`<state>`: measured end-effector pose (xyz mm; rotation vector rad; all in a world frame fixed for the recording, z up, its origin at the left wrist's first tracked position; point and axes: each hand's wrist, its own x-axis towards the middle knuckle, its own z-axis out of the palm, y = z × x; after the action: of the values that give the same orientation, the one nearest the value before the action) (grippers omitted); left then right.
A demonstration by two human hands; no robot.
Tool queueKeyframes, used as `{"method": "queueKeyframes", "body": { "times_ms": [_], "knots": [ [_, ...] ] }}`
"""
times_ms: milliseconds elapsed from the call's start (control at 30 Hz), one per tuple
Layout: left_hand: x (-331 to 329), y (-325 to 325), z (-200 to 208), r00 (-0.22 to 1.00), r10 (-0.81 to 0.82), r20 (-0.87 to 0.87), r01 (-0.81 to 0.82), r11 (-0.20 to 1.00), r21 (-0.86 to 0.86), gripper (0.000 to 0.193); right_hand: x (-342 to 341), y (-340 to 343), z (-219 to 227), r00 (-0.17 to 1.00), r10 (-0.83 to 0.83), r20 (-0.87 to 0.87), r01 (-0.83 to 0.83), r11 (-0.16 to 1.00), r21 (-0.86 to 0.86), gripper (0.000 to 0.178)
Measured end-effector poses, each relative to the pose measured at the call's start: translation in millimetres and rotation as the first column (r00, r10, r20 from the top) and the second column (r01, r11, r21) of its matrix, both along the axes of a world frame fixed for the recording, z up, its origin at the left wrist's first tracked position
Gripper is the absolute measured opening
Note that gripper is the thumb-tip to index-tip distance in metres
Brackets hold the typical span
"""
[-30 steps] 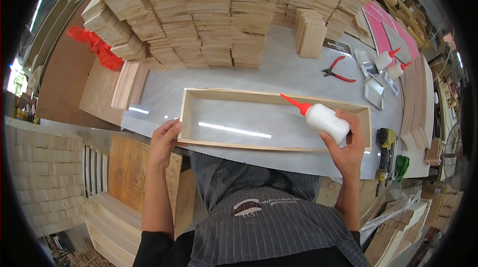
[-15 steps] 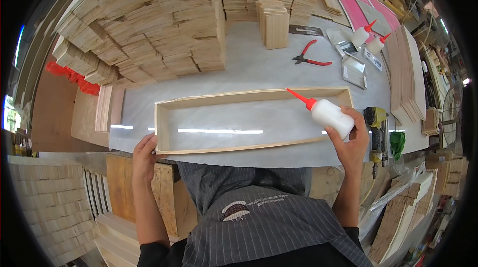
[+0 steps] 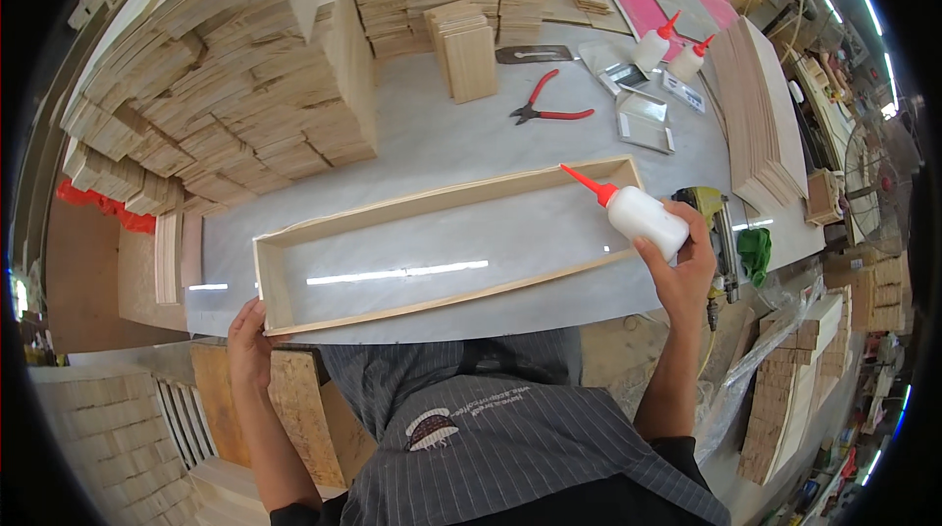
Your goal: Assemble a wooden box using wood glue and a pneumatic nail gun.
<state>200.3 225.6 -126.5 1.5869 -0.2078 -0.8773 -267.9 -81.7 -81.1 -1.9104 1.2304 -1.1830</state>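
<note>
A long, open rectangular wooden frame lies on the grey-white tabletop close to its front edge. My left hand grips the frame's near left corner, fingers closed around the wood. In my right hand is a white glue bottle with a long red nozzle, held tilted. The nozzle tip points up and left, over or beside the frame's far rail towards its right end. I cannot tell whether the tip touches the wood.
Tall stacks of wooden boards fill the back left. Behind the frame lie red-handled pliers, small clear boxes and two more glue bottles. A nail gun and a green bundle rest at right, near stacked panels.
The whole view has shifted, so the bench items appear further left. The nozzle sits about over the far rail in both frames. Both hands keep their hold.
</note>
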Motion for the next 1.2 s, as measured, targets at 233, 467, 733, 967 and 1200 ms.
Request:
{"method": "queueKeyframes", "body": {
  "times_ms": [233,467,733,967,1200],
  "knots": [
    [3.8,2.0,-1.7,1.0,-0.018,-0.006,0.018,1.0,-0.022,0.036,-18.4,-8.7,-2.6,0.999,-0.046,0.002,0.046,0.999,-0.017,0.054],
    [0.1,-0.2,-0.9,1.0,-0.015,-0.012,0.015,0.999,-0.034,0.035,-38.1,-16.3,0.7,0.993,-0.113,-0.034,0.112,0.993,-0.031,0.051],
    [6.8,1.3,-7.4,0.999,-0.047,-0.006,0.047,0.998,-0.042,0.037,-59.3,-23.4,-4.7,0.983,-0.185,0.005,0.185,0.982,-0.033,0.052],
    [8.5,6.6,-0.4,0.998,-0.058,-0.007,0.058,0.997,-0.041,0.037,-50.5,-23.2,2.2,0.971,-0.228,-0.07,0.221,0.971,-0.093,0.05],
    [-6.6,4.9,-23.6,0.986,-0.008,0.166,0.011,1.0,-0.022,0.043,7.5,-9.3,19.3,0.993,-0.108,0.036,0.109,0.994,-0.026,0.051]
  ]
}}
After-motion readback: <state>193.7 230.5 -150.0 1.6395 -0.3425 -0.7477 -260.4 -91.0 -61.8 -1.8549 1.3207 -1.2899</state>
